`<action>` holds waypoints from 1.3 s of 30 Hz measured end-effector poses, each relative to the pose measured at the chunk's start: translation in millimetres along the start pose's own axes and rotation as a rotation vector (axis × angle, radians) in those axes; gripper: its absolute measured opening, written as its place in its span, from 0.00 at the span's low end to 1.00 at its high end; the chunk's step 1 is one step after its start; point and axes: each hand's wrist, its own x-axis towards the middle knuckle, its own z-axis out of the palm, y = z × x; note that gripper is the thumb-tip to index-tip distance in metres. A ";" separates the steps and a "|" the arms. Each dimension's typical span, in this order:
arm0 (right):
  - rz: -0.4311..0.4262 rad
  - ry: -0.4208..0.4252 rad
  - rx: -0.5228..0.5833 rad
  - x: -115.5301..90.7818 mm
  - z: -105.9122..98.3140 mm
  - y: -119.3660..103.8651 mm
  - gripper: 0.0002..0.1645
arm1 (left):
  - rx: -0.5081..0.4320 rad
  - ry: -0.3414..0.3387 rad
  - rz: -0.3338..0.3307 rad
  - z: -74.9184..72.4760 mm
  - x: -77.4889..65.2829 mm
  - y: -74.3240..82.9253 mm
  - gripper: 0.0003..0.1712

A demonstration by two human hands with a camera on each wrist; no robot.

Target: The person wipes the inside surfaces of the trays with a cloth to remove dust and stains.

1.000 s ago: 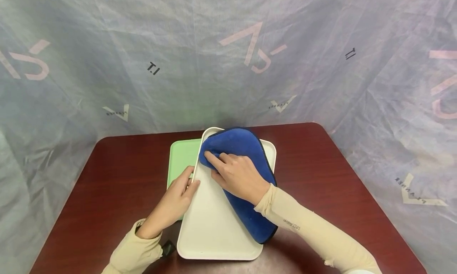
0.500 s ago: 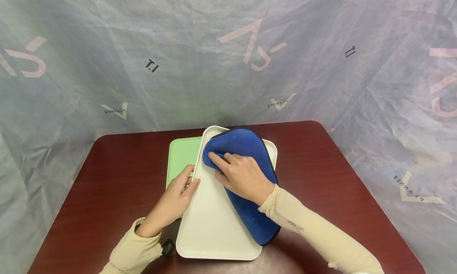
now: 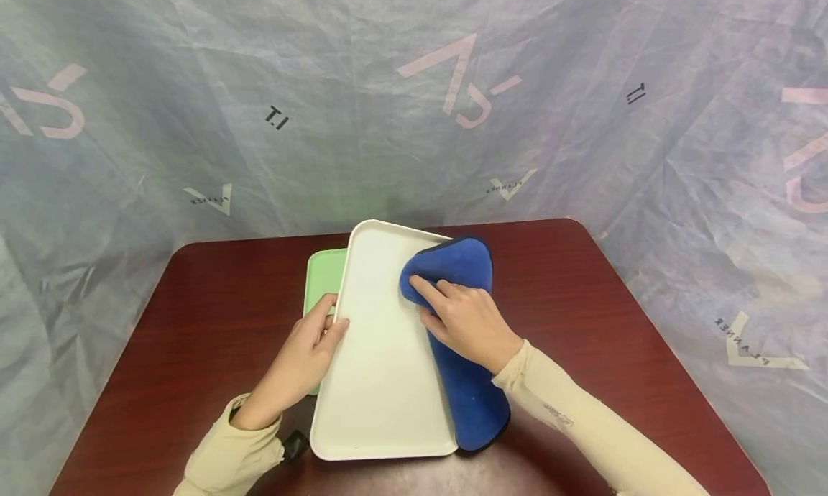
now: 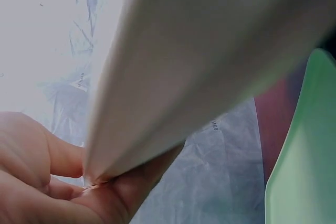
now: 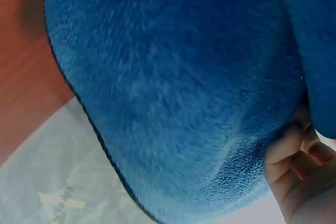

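Note:
My left hand (image 3: 310, 356) grips the left rim of a shallow white tray (image 3: 382, 381), thumb on the inner side and fingers behind. The tray is tilted up over the table; the left wrist view shows its pale wall (image 4: 142, 93) close up between thumb and fingers. With my right hand (image 3: 468, 320) I hold a plush blue cloth (image 3: 475, 402) with dark edging, its bunched part pressed on the tray's upper right. The rest of it drapes over the right rim, hiding that side. In the right wrist view my curled fingers (image 5: 294, 156) pinch a fold of the cloth.
A light green tray (image 3: 323, 273) lies behind the white one, mostly covered by it. A small black object (image 3: 295, 446) is beside the left sleeve. The reddish-brown table (image 3: 213, 323) reaches back to grey printed sheeting (image 3: 349, 122).
My right hand and the blue cloth have slid right across the white tray, baring more of its surface. The tray has shifted left and turned, with my left hand still on its rim.

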 end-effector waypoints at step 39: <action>0.107 -0.040 0.019 -22.9 -0.2 19.7 0.25 | 0.043 0.060 0.014 -11.7 -4.7 -1.2 0.14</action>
